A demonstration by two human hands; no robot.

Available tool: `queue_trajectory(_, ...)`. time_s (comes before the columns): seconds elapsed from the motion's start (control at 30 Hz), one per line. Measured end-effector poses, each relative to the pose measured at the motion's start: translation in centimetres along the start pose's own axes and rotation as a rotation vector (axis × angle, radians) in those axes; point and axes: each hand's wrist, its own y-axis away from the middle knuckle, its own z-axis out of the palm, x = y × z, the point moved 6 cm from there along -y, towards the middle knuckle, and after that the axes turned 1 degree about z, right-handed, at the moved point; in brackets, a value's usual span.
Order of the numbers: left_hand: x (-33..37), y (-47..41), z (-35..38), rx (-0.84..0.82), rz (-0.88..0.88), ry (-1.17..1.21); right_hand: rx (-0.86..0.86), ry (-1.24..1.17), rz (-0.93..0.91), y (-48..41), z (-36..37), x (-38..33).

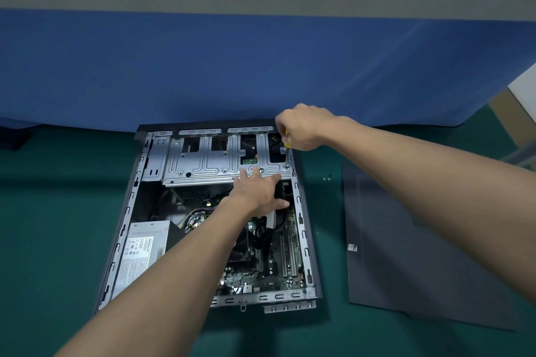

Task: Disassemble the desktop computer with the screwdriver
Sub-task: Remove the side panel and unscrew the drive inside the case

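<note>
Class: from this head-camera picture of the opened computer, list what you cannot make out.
Handle of the screwdriver: head view, wrapped by the right hand; only a yellow sliver and shaft show.
The screw under its tip: head view, too small.
Middle of the motherboard: head view, covered by the left forearm.
Text on the power supply label: head view, too small.

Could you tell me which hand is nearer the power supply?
Left: the left hand rests on the drive cage beyond the power supply; the right hand grips the screwdriver farther off.

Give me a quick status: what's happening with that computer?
Right hand grips screwdriver, tip down on drive cage. Left hand flat on it. Side panel off, lying aside.
</note>
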Motion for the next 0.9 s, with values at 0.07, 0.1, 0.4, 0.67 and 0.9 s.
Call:
queue_trajectory(0.07,-0.01,0.0,-0.03,0.002,-0.001,0.001,-0.028,-0.025,-0.02,0.1,0.07,-0.12)
queue_trajectory(0.1,0.01,-0.01,-0.03,0.0,-0.002,0.001,-0.026,0.014,-0.01,0.09,0.13,-0.08)
queue_trajectory(0.4,0.01,-0.1,0.04,-0.005,-0.001,0.002,0.042,0.079,0.059,0.06,-0.08,0.27)
queue_trajectory(0.67,-0.18,-0.4,0.23,-0.005,0.002,-0.013,0.061,0.217,0.08,-0.18,-0.3,0.2)
queue_trajectory(0.9,-0.2,-0.39,0.22,0.003,0.009,-0.015,-0.075,0.036,-0.017,-0.24,-0.66,0.15)
